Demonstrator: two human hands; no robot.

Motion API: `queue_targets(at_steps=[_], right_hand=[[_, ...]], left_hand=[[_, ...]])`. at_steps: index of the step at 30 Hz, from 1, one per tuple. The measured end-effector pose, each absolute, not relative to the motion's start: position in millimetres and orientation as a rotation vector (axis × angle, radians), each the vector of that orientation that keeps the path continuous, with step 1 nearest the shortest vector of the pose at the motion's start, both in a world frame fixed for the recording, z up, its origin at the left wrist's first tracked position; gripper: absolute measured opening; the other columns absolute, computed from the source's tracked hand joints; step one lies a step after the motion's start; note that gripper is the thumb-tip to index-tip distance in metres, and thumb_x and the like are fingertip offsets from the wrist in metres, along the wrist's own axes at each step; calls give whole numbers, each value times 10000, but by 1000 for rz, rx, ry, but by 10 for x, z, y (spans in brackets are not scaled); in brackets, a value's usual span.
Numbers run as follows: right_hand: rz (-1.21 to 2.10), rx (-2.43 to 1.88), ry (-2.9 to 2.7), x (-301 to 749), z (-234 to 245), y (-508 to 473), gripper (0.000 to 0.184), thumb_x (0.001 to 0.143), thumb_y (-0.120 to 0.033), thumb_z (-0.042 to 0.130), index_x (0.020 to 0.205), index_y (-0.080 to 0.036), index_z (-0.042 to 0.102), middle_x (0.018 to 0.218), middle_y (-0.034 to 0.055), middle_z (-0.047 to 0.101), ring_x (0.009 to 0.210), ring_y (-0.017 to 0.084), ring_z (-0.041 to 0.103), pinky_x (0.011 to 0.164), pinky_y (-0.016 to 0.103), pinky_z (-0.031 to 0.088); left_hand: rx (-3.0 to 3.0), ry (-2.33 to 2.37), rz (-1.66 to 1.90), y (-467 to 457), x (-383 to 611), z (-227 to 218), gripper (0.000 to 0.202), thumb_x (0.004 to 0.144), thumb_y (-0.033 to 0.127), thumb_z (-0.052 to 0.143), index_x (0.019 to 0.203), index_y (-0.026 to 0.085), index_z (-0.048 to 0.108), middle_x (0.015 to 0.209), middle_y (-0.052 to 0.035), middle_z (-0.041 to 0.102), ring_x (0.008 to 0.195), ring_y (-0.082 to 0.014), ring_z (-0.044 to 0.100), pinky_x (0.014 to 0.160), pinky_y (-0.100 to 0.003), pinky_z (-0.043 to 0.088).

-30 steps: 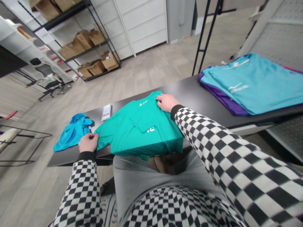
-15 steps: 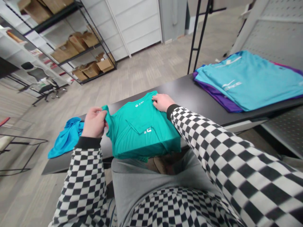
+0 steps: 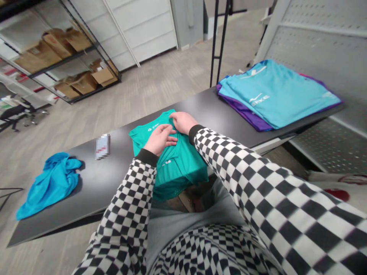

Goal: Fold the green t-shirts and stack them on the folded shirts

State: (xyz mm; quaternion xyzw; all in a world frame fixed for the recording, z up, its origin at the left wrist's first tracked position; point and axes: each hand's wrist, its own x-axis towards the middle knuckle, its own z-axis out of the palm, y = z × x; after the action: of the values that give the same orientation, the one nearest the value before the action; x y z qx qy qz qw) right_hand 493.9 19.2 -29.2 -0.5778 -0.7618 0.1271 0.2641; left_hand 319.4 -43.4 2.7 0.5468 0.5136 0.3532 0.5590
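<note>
A green T-shirt [image 3: 189, 164] with small white print lies across the dark table, its near part hanging over the front edge. My right hand [image 3: 183, 122] pinches the shirt's fabric near the top right, at the shoulder. My left hand [image 3: 162, 139] is over the middle of the shirt, close beside the right fingertips. Its fingers are stretched out and somewhat apart, with no cloth visibly gripped; the palm side is hidden. Part of the white print is covered by the left hand.
On the table [image 3: 120, 168], a crumpled blue shirt [image 3: 53, 181] lies at the left end and a small blurred-out item [image 3: 102, 146] beside it. Stacked light-blue and purple shirts [image 3: 283, 95] lie at right. Behind stand shelves with cardboard boxes [image 3: 83, 82] and a black metal frame [image 3: 219, 46].
My left hand has let go of the shirt's left edge and moved right over its middle. The left side now lies flatter. The view has shifted, revealing the blurred item.
</note>
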Motion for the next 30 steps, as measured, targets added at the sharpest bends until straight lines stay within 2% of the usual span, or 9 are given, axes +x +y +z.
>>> queue_targets(at_steps=[2,5,7,11,15,17,21,24,30], right_hand=[[356,-1556,-2001,4936,-274,187,429,1190,-268,411,1354,-171,795,1358,150,833,1222,289,753,1084,366,513],[362,-1552,-2015,4935,-232,150,542,1236,-462,367,1166,-163,814,1223,166,837,1136,295,747,1025,369,514],[344,-1537,-2077,4935,-210,118,551,1207,-559,450,1064,-172,816,1154,155,830,1107,298,738,1007,370,510],[306,-1491,-2161,4945,-220,92,495,1141,-584,584,969,-187,824,1175,139,832,1168,309,726,1061,389,507],[275,-1438,-2215,4963,-291,113,529,1139,-566,591,862,-189,837,1503,166,767,1458,359,631,1239,452,454],[260,-1431,-2250,4971,-318,108,516,1134,-547,606,857,-183,845,1594,164,720,1562,380,555,1308,492,409],[235,-1499,-2223,4996,-316,52,517,1146,-546,575,863,-204,840,1652,131,686,1671,408,431,1380,629,299],[237,-1591,-2161,5031,-301,-10,498,1139,-558,581,838,-225,796,1640,124,695,1681,420,422,1383,735,220],[369,-1640,-2195,5117,-289,-82,369,1030,-499,756,794,-227,676,1700,159,634,1705,460,379,1334,843,206]], left_hand=[[1290,1100,929,-359,2932,121,352,1018,526,763,1193,231,684,1138,-93,830,873,-197,837,800,-341,697],[1507,1240,1128,-118,2394,199,314,1005,504,723,1133,218,730,1078,-94,836,959,-229,829,909,-385,685],[1749,1468,1207,69,1997,140,247,979,438,708,1082,218,754,1042,-85,831,1019,-251,808,1011,-423,657],[2151,1727,999,319,1420,-145,190,956,381,646,971,228,758,1107,-106,820,1191,-324,750,1205,-507,553],[2251,1813,821,399,1312,-318,249,996,408,550,941,243,728,1158,-128,809,1244,-338,704,1235,-521,512],[2265,1870,756,414,1340,-333,255,999,414,535,935,251,720,1166,-131,807,1249,-343,691,1239,-533,497],[2229,1977,713,427,1369,-337,197,970,387,565,904,254,695,1169,-160,789,1249,-374,679,1236,-573,480],[2205,2010,713,462,1364,-370,128,935,365,628,881,257,670,1144,-160,765,1234,-379,670,1220,-573,488],[2181,1955,766,606,1311,-458,193,1010,386,599,874,254,633,1146,-151,726,1228,-361,630,1229,-563,475]])
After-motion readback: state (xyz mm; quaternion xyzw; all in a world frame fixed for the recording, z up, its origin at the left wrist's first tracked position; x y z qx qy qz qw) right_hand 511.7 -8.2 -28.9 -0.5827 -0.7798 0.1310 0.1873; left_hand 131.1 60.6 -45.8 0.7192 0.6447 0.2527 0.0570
